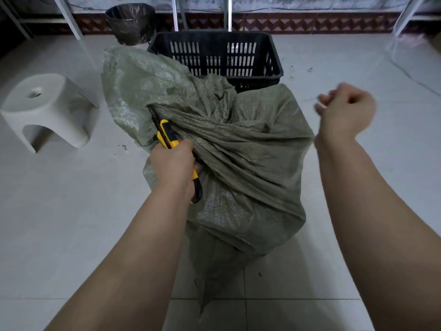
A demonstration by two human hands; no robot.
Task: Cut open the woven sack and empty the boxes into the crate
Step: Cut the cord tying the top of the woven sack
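White plastic stool [45, 103] far left on the tiled floor [71, 211], dark bin [131, 22] far behind it by the wall. Left hand [173, 163] grips a yellow/black utility knife [167, 133], fingers wrapped round the handle, blade end against a fold on the sack's left side. Green woven sack [238, 151] stands centre on the floor, top bunched & twisted. Black slotted crate [265, 56] just behind it, far side. Right hand [346, 111] raised to the right, off the sack, fingers clenched; too blurred to tell if it's pinching anything.
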